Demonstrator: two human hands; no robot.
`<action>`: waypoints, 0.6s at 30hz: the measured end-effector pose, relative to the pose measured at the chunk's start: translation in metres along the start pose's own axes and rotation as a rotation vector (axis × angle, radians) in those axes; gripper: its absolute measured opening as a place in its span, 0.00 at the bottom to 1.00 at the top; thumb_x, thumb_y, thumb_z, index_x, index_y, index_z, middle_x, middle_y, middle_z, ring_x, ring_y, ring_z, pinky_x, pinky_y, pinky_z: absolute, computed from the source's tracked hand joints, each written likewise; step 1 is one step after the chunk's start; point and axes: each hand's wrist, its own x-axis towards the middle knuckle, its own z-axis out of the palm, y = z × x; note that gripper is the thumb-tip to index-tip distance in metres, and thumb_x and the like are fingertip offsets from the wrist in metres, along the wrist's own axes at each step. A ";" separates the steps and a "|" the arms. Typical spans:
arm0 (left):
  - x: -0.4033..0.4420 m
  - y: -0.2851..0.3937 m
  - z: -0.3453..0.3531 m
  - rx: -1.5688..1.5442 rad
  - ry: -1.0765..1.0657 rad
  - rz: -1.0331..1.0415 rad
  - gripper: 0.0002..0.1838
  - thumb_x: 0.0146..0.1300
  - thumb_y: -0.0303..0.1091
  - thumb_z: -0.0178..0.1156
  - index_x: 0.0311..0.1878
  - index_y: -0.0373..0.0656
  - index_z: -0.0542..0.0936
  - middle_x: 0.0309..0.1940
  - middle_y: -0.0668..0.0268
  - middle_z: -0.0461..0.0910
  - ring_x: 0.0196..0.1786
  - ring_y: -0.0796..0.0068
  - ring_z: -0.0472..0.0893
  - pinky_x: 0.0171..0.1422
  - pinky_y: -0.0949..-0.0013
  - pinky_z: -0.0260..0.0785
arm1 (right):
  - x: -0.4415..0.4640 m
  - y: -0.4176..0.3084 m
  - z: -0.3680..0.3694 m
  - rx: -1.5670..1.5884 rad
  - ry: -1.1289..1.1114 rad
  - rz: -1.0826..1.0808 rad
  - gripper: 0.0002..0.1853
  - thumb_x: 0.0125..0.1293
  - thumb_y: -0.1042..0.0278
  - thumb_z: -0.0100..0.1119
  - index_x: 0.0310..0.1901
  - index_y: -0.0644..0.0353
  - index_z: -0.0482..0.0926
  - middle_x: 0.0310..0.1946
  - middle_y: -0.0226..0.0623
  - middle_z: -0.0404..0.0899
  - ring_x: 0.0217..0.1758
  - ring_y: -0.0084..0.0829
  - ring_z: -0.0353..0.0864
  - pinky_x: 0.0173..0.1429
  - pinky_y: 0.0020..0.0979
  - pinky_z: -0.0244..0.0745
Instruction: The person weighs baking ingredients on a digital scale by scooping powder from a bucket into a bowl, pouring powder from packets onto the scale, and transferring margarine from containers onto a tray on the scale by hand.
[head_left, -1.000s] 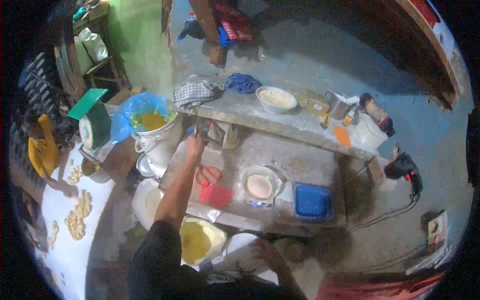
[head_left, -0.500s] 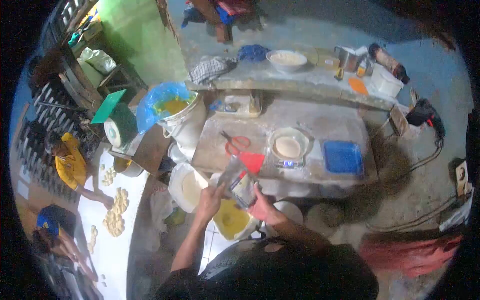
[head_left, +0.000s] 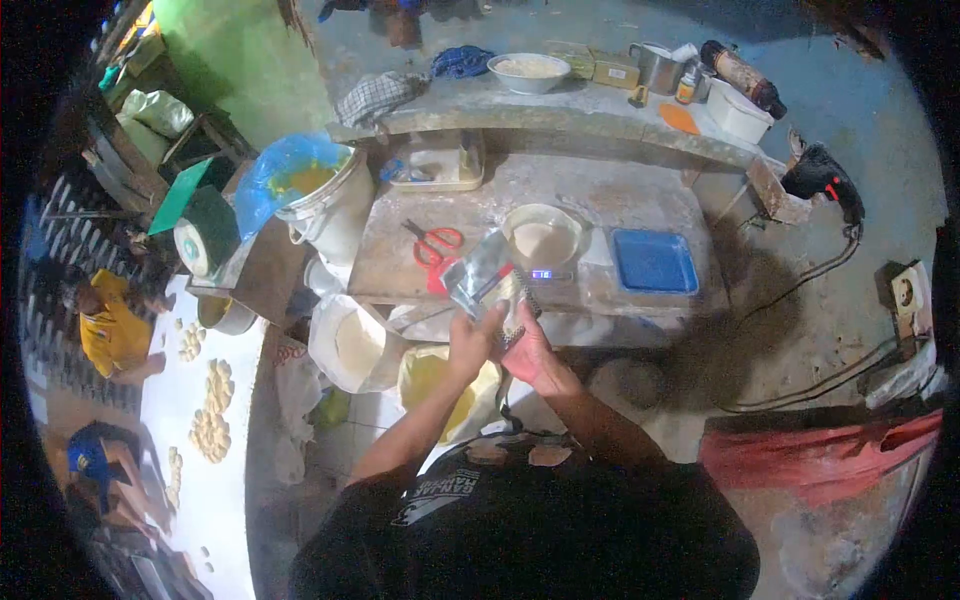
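Note:
A shiny silver packet (head_left: 482, 268) with a printed label is held in both hands in front of my chest, over the table's front edge. My left hand (head_left: 474, 338) has its fingers closed on the packet's lower left side. On the lower right side, my right hand (head_left: 530, 350) grips it, palm partly turned up. Just behind the packet lie red-handled scissors (head_left: 438, 246) and a red item, partly covered. To the right of it, a bowl of pale powder (head_left: 542, 238) rests on a small scale with a lit display (head_left: 541, 274).
A blue tray (head_left: 655, 262) lies on the table (head_left: 400, 275). A white bucket (head_left: 340, 215) stands at its left, with a powder container (head_left: 355, 345) and a yellow-filled bag (head_left: 432, 385) in front. Two people, one in a yellow shirt (head_left: 110, 325), are beside dough pieces (head_left: 212, 425).
My left hand has come back from the tray at the table's rear left, bringing the packet. Both hands now hold it, and it has moved up over the table edge since half a second ago.

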 end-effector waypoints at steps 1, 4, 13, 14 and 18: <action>0.004 -0.004 0.006 -0.060 0.002 0.005 0.20 0.65 0.36 0.63 0.57 0.36 0.75 0.41 0.65 0.81 0.40 0.77 0.78 0.43 0.70 0.71 | -0.001 -0.007 -0.002 0.019 -0.005 -0.003 0.28 0.71 0.45 0.53 0.65 0.52 0.67 0.61 0.39 0.72 0.62 0.38 0.72 0.67 0.46 0.68; 0.008 -0.001 0.014 -0.091 0.013 0.128 0.24 0.66 0.37 0.62 0.62 0.38 0.70 0.44 0.62 0.77 0.44 0.73 0.76 0.45 0.67 0.69 | 0.006 -0.034 -0.012 -0.144 0.067 -0.188 0.28 0.70 0.46 0.54 0.66 0.52 0.67 0.61 0.38 0.73 0.62 0.38 0.73 0.66 0.46 0.68; -0.041 -0.077 -0.109 0.189 0.062 -0.014 0.30 0.68 0.35 0.59 0.70 0.39 0.64 0.63 0.53 0.72 0.63 0.63 0.75 0.65 0.63 0.67 | -0.011 -0.171 -0.001 -0.688 0.422 -0.724 0.34 0.64 0.55 0.66 0.66 0.61 0.63 0.60 0.41 0.73 0.62 0.35 0.74 0.64 0.40 0.70; -0.055 -0.105 -0.129 0.238 0.108 -0.001 0.28 0.68 0.36 0.58 0.68 0.38 0.67 0.60 0.54 0.75 0.62 0.64 0.76 0.64 0.64 0.68 | -0.008 -0.180 -0.008 -0.748 0.382 -0.841 0.36 0.62 0.57 0.68 0.66 0.62 0.61 0.59 0.44 0.73 0.60 0.36 0.75 0.63 0.36 0.72; -0.127 -0.191 -0.194 0.347 0.330 -0.214 0.24 0.66 0.38 0.61 0.61 0.32 0.74 0.50 0.55 0.82 0.48 0.65 0.82 0.53 0.66 0.75 | -0.010 -0.189 0.013 -0.989 0.527 -0.919 0.38 0.61 0.59 0.70 0.67 0.63 0.61 0.60 0.45 0.71 0.61 0.35 0.74 0.63 0.35 0.70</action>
